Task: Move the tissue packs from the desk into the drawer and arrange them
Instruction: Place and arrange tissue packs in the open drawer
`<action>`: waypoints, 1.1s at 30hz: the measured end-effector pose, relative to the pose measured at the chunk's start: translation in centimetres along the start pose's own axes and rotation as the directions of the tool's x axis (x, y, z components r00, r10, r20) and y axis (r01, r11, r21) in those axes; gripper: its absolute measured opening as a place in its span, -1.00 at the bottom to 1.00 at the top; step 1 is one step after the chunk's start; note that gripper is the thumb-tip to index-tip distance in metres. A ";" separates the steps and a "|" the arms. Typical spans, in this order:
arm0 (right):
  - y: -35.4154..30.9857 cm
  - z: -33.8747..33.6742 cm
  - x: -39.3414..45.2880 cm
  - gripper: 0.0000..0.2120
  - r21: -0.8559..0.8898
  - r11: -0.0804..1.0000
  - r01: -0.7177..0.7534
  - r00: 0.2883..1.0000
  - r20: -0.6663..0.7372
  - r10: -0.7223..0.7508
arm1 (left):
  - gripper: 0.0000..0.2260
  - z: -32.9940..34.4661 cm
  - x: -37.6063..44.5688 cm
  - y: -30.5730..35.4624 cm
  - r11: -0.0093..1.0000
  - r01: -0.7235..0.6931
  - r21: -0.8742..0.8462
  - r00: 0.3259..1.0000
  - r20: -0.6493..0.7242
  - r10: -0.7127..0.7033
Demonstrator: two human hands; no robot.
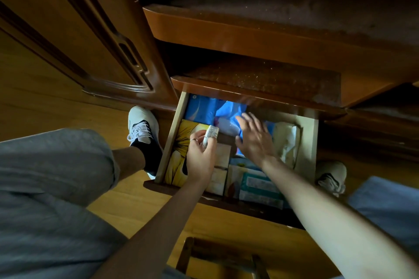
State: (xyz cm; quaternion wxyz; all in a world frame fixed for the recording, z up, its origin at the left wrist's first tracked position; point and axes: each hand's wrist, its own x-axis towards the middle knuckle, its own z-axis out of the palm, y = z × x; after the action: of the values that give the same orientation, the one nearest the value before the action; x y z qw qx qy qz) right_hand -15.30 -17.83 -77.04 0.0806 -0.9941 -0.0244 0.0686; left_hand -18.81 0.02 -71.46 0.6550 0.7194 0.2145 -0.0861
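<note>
Drawer point(169, 140) stood pulled out from the wooden desk point(249, 36), its inside crowded. The left hand point(200, 156) reached in over the drawer's left part, fingers curled round a small white tissue pack point(209, 136) with grey print, held upright above a yellow printed item point(179, 149) lying along the left wall. The right hand point(255, 137) hovered over the middle of the drawer with fingers spread and relaxed, grasping nothing, above blue plastic packaging point(204, 106) at the far end. Just right of it lay a crumpled pale bag point(288, 140) against the right wall. In the near right corner sat a teal-labelled pack point(258, 184), partly hidden by the right forearm. A white shoe point(141, 124) rested on the wooden floor point(45, 97) left of the drawer.
</note>
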 end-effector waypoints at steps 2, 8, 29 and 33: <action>0.1 0.2 -0.2 -0.40 -0.067 0.996 0.066 0.987 0.151 -0.056 | -0.81 0.0 -0.1 0.0 0.999 0.006 0.047 1.000 0.017 -0.007; -0.6 -2.2 -1.1 -0.47 0.065 0.998 -0.016 1.000 0.025 0.014 | -0.51 -0.2 -0.4 -0.4 0.990 -0.005 0.143 0.993 0.117 -0.012; 4.1 -4.3 -11.7 -0.67 0.715 0.575 -0.398 0.917 0.311 0.248 | -0.58 -2.1 -1.3 0.0 0.287 -0.400 0.870 0.915 0.363 0.175; 0.4 -4.5 -8.6 -0.77 0.730 0.621 -0.284 0.959 0.221 0.179 | -0.58 -3.1 -1.1 -0.7 0.210 -0.339 0.917 0.940 0.335 0.059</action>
State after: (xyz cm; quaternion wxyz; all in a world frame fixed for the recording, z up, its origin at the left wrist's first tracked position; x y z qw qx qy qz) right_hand -23.18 -19.44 -71.57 0.4751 -0.8581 0.1296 0.1452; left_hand -20.61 2.87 -71.25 0.0970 0.9743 -0.0558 -0.1956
